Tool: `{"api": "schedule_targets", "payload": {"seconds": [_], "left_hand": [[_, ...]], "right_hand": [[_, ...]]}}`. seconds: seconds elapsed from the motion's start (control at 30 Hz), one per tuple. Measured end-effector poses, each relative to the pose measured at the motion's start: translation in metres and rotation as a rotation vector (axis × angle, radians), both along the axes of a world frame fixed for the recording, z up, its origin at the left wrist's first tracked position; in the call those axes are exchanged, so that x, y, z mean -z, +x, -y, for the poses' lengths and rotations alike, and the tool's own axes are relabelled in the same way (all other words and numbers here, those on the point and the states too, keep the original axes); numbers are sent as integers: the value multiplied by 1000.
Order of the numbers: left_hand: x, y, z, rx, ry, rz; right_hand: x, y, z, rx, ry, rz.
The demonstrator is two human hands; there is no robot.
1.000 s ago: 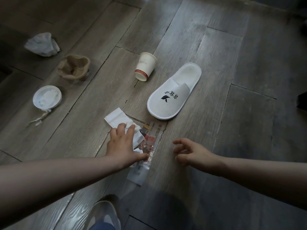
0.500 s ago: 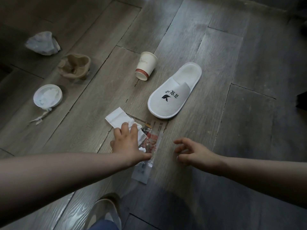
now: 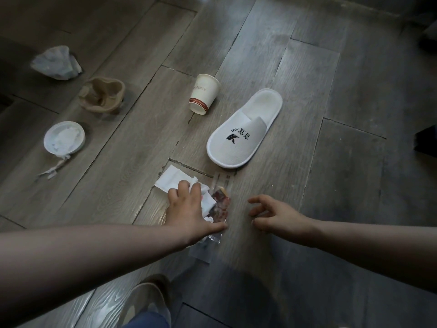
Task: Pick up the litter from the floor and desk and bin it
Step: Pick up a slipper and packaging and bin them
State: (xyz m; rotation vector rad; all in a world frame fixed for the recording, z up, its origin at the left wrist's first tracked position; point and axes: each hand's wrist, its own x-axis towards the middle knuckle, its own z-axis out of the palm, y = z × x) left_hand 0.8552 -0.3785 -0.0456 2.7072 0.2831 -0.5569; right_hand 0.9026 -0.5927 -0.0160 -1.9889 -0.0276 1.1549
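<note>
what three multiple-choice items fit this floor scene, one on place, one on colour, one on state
1. The cup lies:
A) between the brown tray and the slipper
B) inside the slipper
C) under a hand

2. The slipper is:
A) black
B) white
C) red

3. The right hand:
A) grips the cup
B) pinches a tissue
C) holds nothing

Key:
1 A, the tray is on one side of the cup and the slipper on the other.
2 B, its rim and insole are plainly white.
3 C, its fingers are loosely curled with nothing in them.
</note>
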Motion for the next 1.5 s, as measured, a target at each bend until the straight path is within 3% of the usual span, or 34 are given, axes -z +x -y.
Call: {"api": "schedule_targets", "payload": {"seconds": [0.47,0.83,1.03,1.2,1.37,1.5], "left_hand": [[2,7,3,27,-8,-56],[-7,17,-2,-59,-237,-111],[-22,32,-15,-246,-403,-132],[-28,30,-41,-392,-458,-132],[-38,34,-56,-487,-497,-130],[-42,35,-62,-536,-498,-138]], "right_hand": [[4,2,24,44,-9,43],[4,15,23,61,-37,110],[-2,38,21,54,-68,223],[-14,69,8,-210,-217,580],[-15,120,-19,-716,-441,901],[-8,158,-47,-943,-625,919]]}}
